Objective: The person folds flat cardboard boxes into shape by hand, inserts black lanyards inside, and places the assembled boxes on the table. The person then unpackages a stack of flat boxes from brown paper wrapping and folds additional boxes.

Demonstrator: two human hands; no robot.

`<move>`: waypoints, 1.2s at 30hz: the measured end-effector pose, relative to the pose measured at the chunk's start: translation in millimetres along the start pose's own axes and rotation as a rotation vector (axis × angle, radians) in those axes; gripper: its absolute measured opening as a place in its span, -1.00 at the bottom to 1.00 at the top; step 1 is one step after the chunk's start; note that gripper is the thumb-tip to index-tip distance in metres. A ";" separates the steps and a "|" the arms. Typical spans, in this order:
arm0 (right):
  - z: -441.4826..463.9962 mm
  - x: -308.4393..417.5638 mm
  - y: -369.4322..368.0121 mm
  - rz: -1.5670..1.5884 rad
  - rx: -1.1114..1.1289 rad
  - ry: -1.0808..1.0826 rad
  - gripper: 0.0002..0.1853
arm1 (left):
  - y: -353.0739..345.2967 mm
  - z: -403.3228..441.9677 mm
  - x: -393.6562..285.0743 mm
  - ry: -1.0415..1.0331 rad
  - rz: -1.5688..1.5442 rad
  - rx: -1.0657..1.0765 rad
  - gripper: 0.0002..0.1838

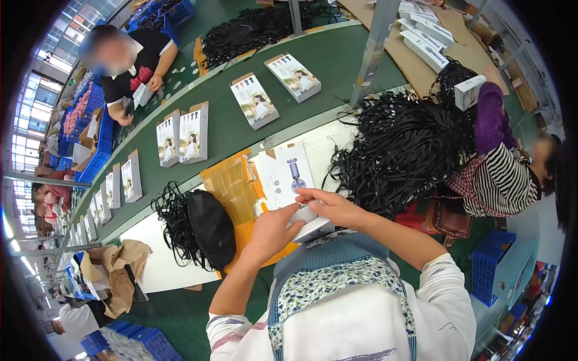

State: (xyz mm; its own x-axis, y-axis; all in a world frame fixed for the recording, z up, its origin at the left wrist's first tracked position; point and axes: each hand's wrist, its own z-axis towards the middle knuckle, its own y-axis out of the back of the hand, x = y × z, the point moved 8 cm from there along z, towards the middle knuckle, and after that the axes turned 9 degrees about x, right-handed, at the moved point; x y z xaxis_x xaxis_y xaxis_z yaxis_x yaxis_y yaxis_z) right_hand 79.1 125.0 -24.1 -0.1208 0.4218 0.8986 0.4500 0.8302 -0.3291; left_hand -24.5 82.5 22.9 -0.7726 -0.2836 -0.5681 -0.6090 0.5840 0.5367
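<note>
My left hand [272, 233] is closed around the left side of a white box [315, 230] close to my apron. Across its top reaches my right hand [338, 209], fingers bent and gripping its upper edge; the fingertips partly hide it. Just beyond my fingers lies a white carton [288, 168] printed with a purple handheld fan, a brown flap at its far end. Left of it are a yellow-orange plastic sheet [229, 186] and a black pouch [211, 230] beside black straps [174, 222]. A big heap of black straps [403, 150] lies to the right.
A green conveyor belt [223, 129] carries several printed boxes [194, 133] beyond the bench. One co-worker [135, 66] handles a box across the belt; another [497, 162] holds a white box [468, 92] at right. A metal post [374, 51] stands by the belt.
</note>
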 end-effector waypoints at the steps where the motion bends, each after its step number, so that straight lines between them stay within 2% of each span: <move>1: 1.8 -6.7 -0.7 0.001 -0.002 0.001 -0.54 | -5.1 4.2 8.1 -0.001 0.002 0.001 -0.49; 3: 2.0 -11.3 9.6 0.147 -0.153 0.191 -0.59 | -10.5 6.2 -1.3 -0.398 -0.162 -0.057 -0.22; 4: 0.9 -13.6 9.6 0.147 -0.155 0.192 -0.59 | -12.5 6.8 0.0 -0.399 -0.160 -0.056 -0.22; 6: -10.3 -7.3 26.9 0.039 -0.407 0.275 -0.45 | -8.7 -1.1 -13.2 -0.578 -0.138 -0.112 -0.02; 7: -9.0 -7.6 27.8 0.040 -0.409 0.276 -0.45 | -17.6 1.4 -8.2 -0.579 -0.137 -0.110 -0.02; 9: -4.9 -15.6 35.6 0.052 -0.512 0.221 -0.33 | -38.3 14.5 35.5 -0.442 -0.592 -0.269 0.07; 10: 2.7 -15.2 35.6 0.021 -0.560 0.231 -0.27 | -48.0 17.3 46.2 -0.385 -0.583 -0.363 0.07; 12: 14.9 -30.9 58.2 0.001 -0.553 0.210 -0.29 | -113.0 65.6 97.4 -0.305 -0.765 -0.263 -0.09; 13: 19.8 -31.3 66.4 -0.043 -0.567 0.210 -0.30 | -128.4 75.4 105.6 -0.318 -0.763 -0.246 -0.09; 14: 24.6 -27.7 68.1 -0.055 -0.539 0.239 -0.36 | -144.2 85.0 125.4 -0.203 -0.865 -0.180 -0.22; 15: 25.5 -16.0 71.7 -0.327 -0.571 0.309 -0.51 | -152.8 91.3 140.5 -0.083 -0.960 -0.113 -0.35; 16: 23.1 -25.0 78.6 -0.279 -0.666 0.283 -0.59 | -142.8 91.3 136.6 -0.092 -0.962 -0.102 -0.35; 18: 11.0 -40.8 98.0 -0.236 -0.772 0.255 -0.66 | -113.1 83.5 154.9 0.156 -1.014 -0.270 -0.58; 19: 0.2 -41.3 108.9 -0.446 -0.782 0.236 -0.70 | -97.6 78.6 153.4 0.157 -1.015 -0.267 -0.58; 20: -10.6 -39.5 116.8 -0.655 -0.786 0.214 -0.72 | -84.1 75.0 152.1 0.100 -1.271 -0.282 -0.62; 21: -31.3 -30.6 126.2 -0.603 -0.883 0.236 -0.81 | -76.5 74.3 153.1 0.040 -1.526 -0.294 -0.64; 22: -51.3 -23.8 136.7 -0.756 -0.991 0.186 -0.82 | -73.4 76.7 158.8 0.041 -1.527 -0.292 -0.64; 25: -105.2 -26.1 165.0 -0.816 -1.113 0.120 -0.85 | -78.1 89.4 169.3 -0.016 -1.497 -0.303 -0.59; 27: -127.9 -33.2 175.3 -0.820 -1.107 -0.124 -0.80 | -95.4 96.6 181.2 0.100 -1.390 -0.377 -0.53; 28: -136.3 -35.9 177.3 -0.819 -1.110 -0.128 -0.80 | -99.3 102.5 188.6 0.098 -1.237 -0.395 -0.33; 29: -135.7 -42.4 174.7 -0.971 -1.001 -0.258 -0.76 | -111.8 107.9 194.8 0.099 -1.236 -0.389 -0.33; 30: -133.9 -50.6 170.2 -1.117 -0.882 -0.387 -0.73 | -99.1 98.5 191.1 0.116 -0.823 -0.627 -0.28; 31: -135.7 -53.4 167.3 -1.118 -0.880 -0.386 -0.73 | -88.9 86.7 180.9 0.130 -0.396 -0.842 -0.22; 32: -134.3 -60.2 161.7 -1.148 -0.818 -0.421 -0.72 | -94.3 88.5 183.9 0.134 -0.349 -0.876 -0.06; 33: -132.9 -67.8 156.6 -1.178 -0.755 -0.456 -0.71 | -91.0 81.7 170.8 0.136 -0.349 -0.877 -0.06; 35: -132.7 -78.6 152.5 -1.207 -0.754 -0.434 -0.75 | -71.1 61.1 111.4 0.112 -0.093 -0.831 0.00; 36: -131.8 -76.7 149.0 -1.213 -0.778 -0.425 -0.76 | -66.6 58.0 102.5 0.116 -0.094 -0.835 0.00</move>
State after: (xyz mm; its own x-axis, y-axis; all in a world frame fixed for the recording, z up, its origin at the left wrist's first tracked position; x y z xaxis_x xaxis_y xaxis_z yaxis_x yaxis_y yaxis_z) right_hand 272.1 168.3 -103.8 -0.9338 -0.1760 0.3116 0.2198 0.4051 0.8875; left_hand -52.7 58.6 -107.2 -0.6979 -0.4054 -0.5904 -0.5690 -0.1867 0.8008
